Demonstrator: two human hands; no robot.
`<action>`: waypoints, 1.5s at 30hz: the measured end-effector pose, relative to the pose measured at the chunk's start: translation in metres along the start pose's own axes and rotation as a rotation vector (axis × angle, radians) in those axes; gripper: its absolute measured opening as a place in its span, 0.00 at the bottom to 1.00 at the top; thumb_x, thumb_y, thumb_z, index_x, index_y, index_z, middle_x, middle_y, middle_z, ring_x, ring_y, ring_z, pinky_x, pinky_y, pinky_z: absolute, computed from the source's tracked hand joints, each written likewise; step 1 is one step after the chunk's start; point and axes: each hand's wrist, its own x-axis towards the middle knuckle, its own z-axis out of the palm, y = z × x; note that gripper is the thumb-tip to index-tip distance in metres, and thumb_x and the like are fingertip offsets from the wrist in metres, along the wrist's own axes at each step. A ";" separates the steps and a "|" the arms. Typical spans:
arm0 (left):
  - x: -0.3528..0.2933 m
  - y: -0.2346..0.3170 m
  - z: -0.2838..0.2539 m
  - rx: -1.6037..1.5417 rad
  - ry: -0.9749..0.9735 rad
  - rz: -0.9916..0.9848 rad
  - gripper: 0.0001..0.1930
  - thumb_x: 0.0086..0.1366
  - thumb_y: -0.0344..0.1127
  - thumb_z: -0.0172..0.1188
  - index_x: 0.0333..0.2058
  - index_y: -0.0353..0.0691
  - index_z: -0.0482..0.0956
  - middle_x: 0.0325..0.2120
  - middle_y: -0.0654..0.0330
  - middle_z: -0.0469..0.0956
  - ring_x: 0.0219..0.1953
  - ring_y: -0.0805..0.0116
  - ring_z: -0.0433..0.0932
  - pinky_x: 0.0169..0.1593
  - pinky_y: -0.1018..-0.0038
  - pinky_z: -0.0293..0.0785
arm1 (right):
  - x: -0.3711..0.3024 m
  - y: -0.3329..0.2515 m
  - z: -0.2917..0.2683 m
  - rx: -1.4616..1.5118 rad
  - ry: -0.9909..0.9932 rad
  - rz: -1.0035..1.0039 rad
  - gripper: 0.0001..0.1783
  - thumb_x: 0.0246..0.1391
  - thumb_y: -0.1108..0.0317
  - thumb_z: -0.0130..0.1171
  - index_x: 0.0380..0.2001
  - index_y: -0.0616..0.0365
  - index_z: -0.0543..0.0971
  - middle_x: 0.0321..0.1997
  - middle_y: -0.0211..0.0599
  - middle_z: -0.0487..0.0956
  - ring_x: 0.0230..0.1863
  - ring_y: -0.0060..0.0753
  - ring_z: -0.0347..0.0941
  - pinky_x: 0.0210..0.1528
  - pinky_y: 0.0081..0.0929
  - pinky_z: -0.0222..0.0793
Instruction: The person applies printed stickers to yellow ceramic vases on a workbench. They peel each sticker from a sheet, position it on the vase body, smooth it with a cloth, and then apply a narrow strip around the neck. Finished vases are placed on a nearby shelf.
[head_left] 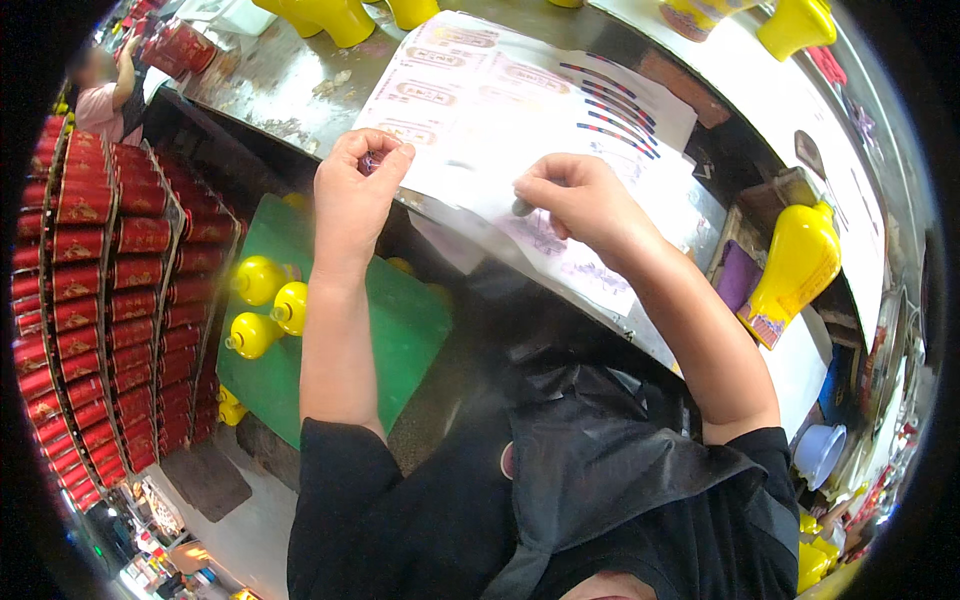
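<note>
Both my hands are raised over the near edge of a workbench. My left hand is closed, thumb against curled fingers, and a small purplish thing shows in it. To its right, my right hand pinches a small grey-green piece between thumb and fingers. What either piece is cannot be made out. Beneath and behind the hands lie white paper sheets printed with pale gold oval designs. Several dark strips with red marks sit on the sheets at the right.
Red cylindrical containers stand in rows at left. Yellow bottle-shaped vessels rest on a green board below the bench. A larger yellow vessel lies beside a purple sponge-like block at right. Another person is at far left.
</note>
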 end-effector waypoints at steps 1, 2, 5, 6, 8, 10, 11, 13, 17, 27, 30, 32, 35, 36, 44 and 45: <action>0.003 0.000 -0.007 -0.003 -0.038 -0.075 0.04 0.65 0.27 0.64 0.38 0.35 0.82 0.36 0.65 0.82 0.37 0.80 0.75 0.45 0.82 0.69 | -0.001 -0.001 -0.004 -0.027 0.003 -0.011 0.10 0.62 0.64 0.64 0.36 0.61 0.83 0.30 0.28 0.82 0.23 0.14 0.67 0.25 0.15 0.62; 0.007 0.000 -0.013 -0.131 -0.127 -0.102 0.05 0.65 0.27 0.63 0.39 0.35 0.82 0.37 0.64 0.82 0.36 0.80 0.75 0.44 0.81 0.70 | -0.002 -0.002 -0.009 -0.054 0.006 -0.022 0.10 0.62 0.64 0.64 0.36 0.61 0.83 0.30 0.28 0.82 0.23 0.13 0.67 0.25 0.15 0.62; 0.018 0.006 -0.030 -0.440 -0.386 -0.231 0.09 0.65 0.26 0.58 0.43 0.34 0.82 0.39 0.59 0.84 0.32 0.80 0.74 0.40 0.82 0.71 | -0.009 -0.006 -0.022 0.023 0.047 -0.031 0.10 0.65 0.63 0.63 0.37 0.59 0.83 0.30 0.28 0.82 0.21 0.12 0.68 0.21 0.13 0.59; 0.020 0.009 -0.032 -0.458 -0.423 -0.249 0.10 0.65 0.25 0.58 0.45 0.34 0.81 0.40 0.59 0.84 0.31 0.80 0.74 0.39 0.83 0.71 | -0.011 -0.007 -0.026 0.095 0.060 -0.032 0.10 0.65 0.63 0.63 0.37 0.58 0.82 0.30 0.29 0.82 0.20 0.12 0.68 0.20 0.12 0.58; 0.023 0.016 -0.036 -0.516 -0.513 -0.265 0.12 0.65 0.25 0.58 0.47 0.34 0.80 0.41 0.57 0.84 0.30 0.81 0.74 0.36 0.85 0.71 | -0.015 -0.008 -0.030 0.237 0.097 0.004 0.10 0.65 0.61 0.63 0.37 0.58 0.82 0.32 0.32 0.84 0.18 0.12 0.68 0.18 0.12 0.56; 0.027 0.023 -0.036 -0.419 -0.553 -0.257 0.15 0.64 0.26 0.58 0.50 0.34 0.79 0.43 0.56 0.84 0.28 0.82 0.74 0.32 0.87 0.69 | -0.021 -0.009 -0.033 0.304 0.120 -0.022 0.10 0.64 0.61 0.63 0.35 0.58 0.83 0.34 0.36 0.86 0.18 0.15 0.66 0.20 0.15 0.59; 0.029 0.027 -0.037 -0.380 -0.584 -0.241 0.16 0.64 0.26 0.58 0.51 0.34 0.79 0.43 0.56 0.84 0.28 0.82 0.74 0.32 0.87 0.69 | -0.024 -0.009 -0.035 0.293 0.142 0.001 0.11 0.64 0.60 0.64 0.36 0.57 0.82 0.34 0.34 0.86 0.18 0.13 0.66 0.20 0.13 0.58; 0.035 0.034 -0.039 -0.267 -0.653 -0.231 0.19 0.64 0.26 0.58 0.54 0.34 0.77 0.46 0.56 0.84 0.28 0.83 0.73 0.32 0.87 0.69 | -0.029 -0.009 -0.042 0.217 0.166 -0.012 0.11 0.65 0.61 0.64 0.37 0.58 0.83 0.32 0.33 0.86 0.17 0.11 0.68 0.18 0.10 0.57; 0.044 0.040 -0.039 -0.228 -0.639 -0.247 0.25 0.64 0.24 0.56 0.61 0.34 0.73 0.52 0.56 0.82 0.30 0.81 0.74 0.34 0.85 0.72 | -0.037 -0.008 -0.061 0.097 0.204 -0.020 0.11 0.64 0.60 0.65 0.37 0.57 0.83 0.32 0.33 0.86 0.18 0.11 0.69 0.19 0.10 0.57; -0.007 0.029 -0.007 -0.860 0.047 -0.078 0.32 0.64 0.16 0.47 0.69 0.32 0.60 0.60 0.50 0.72 0.51 0.62 0.80 0.55 0.65 0.80 | -0.028 0.001 -0.041 0.274 0.173 -0.053 0.10 0.64 0.60 0.63 0.37 0.56 0.83 0.34 0.32 0.86 0.19 0.12 0.68 0.20 0.12 0.58; -0.023 0.006 0.031 -0.974 0.091 -0.323 0.34 0.65 0.17 0.49 0.70 0.35 0.58 0.59 0.52 0.71 0.53 0.60 0.79 0.55 0.62 0.80 | -0.020 0.001 -0.025 -0.098 0.142 -0.099 0.11 0.60 0.63 0.65 0.31 0.61 0.84 0.34 0.35 0.85 0.23 0.24 0.74 0.25 0.25 0.68; -0.026 -0.007 0.045 -1.007 0.100 -0.349 0.35 0.65 0.18 0.49 0.72 0.36 0.54 0.58 0.52 0.69 0.53 0.57 0.79 0.55 0.59 0.80 | -0.022 0.003 -0.016 -0.856 0.325 -0.397 0.10 0.58 0.66 0.65 0.30 0.63 0.85 0.29 0.41 0.81 0.25 0.33 0.75 0.30 0.32 0.71; -0.034 -0.014 0.055 -1.015 0.113 -0.324 0.36 0.66 0.18 0.49 0.73 0.35 0.51 0.59 0.50 0.68 0.54 0.55 0.78 0.55 0.59 0.80 | -0.026 0.006 -0.006 -1.166 0.289 -0.658 0.07 0.50 0.69 0.63 0.25 0.63 0.84 0.32 0.48 0.78 0.37 0.47 0.76 0.42 0.41 0.73; -0.037 -0.014 0.057 -1.017 0.121 -0.324 0.36 0.66 0.18 0.49 0.73 0.35 0.51 0.59 0.50 0.68 0.54 0.55 0.78 0.55 0.59 0.80 | -0.026 0.007 -0.003 -1.258 0.274 -0.770 0.07 0.48 0.69 0.63 0.24 0.63 0.83 0.32 0.48 0.78 0.39 0.48 0.76 0.44 0.41 0.73; -0.045 -0.006 0.071 -0.980 0.171 -0.302 0.35 0.67 0.19 0.48 0.72 0.40 0.53 0.61 0.50 0.65 0.57 0.55 0.76 0.59 0.57 0.79 | -0.006 0.012 0.027 -1.114 -0.090 -0.598 0.07 0.47 0.69 0.60 0.24 0.62 0.82 0.30 0.47 0.76 0.38 0.52 0.77 0.44 0.43 0.76; -0.045 -0.006 0.071 -0.989 0.174 -0.307 0.35 0.67 0.19 0.48 0.72 0.40 0.54 0.61 0.50 0.65 0.57 0.55 0.76 0.59 0.58 0.78 | -0.004 0.011 0.028 -1.110 -0.117 -0.514 0.08 0.48 0.69 0.59 0.24 0.62 0.82 0.31 0.48 0.77 0.37 0.53 0.78 0.43 0.44 0.76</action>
